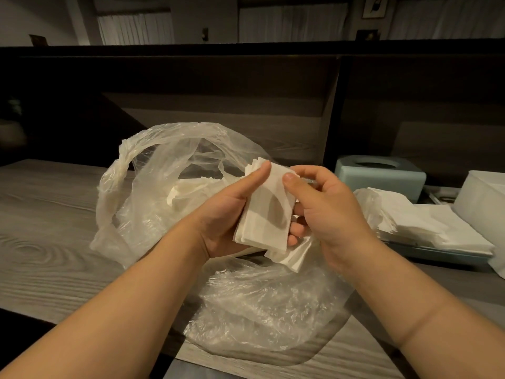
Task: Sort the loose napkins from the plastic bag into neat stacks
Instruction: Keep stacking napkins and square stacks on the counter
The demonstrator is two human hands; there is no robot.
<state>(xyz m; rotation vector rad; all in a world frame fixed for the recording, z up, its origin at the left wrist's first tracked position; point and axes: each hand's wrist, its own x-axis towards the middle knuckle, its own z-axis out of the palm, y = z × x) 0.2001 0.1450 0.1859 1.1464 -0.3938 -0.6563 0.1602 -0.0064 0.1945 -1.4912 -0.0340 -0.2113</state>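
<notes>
Napkins (pixel 263 212): light, limp; your left hand (pixel 226 214) grips the bundle, right hand (pixel 325 212) pinches its top sheet; hold at the edges.

Both bare forearms reach forward, converging at centre. Left hand (pixel 226 212) palm up, fingers curled underneath, thumb laid flat along the top, gripping. Right hand (pixel 325 212) just beside it, back toward camera, thumb and curled fingers pinching.

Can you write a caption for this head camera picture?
Both hands, left hand and right hand, hold a napkin bundle above the plastic bag.
</notes>
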